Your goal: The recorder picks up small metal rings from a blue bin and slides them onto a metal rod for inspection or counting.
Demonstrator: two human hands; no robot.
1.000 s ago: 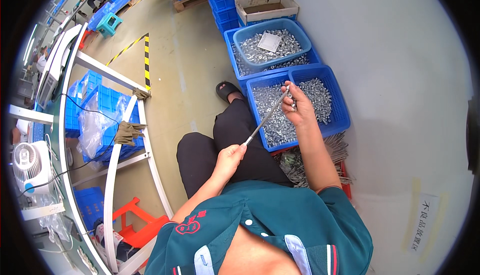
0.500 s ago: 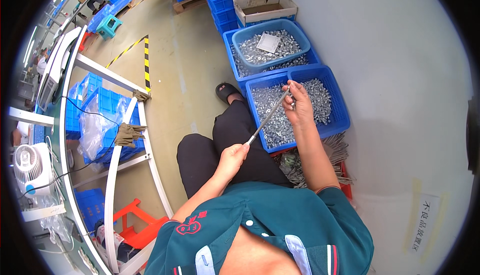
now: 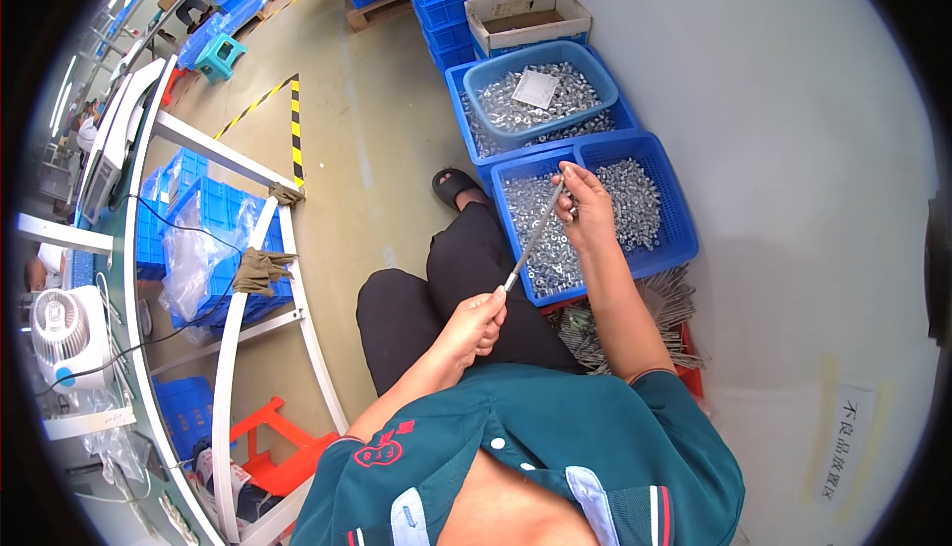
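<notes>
Head-worn fisheye, looking down, hands mid-frame

On the right, a big, smooth, pale grey wall, with a white paper sign stuck on with yellowish tape. Down below, a plain tan floor, with yellow-and-black striped tape in a pointy corner shape. On the left, a long green-topped bench with a white metal frame, and next to that, a bright red plastic stool. Farther away, a blue-green plastic stool and a brown wooden pallet. At the far left, long, bright white lights.
</notes>
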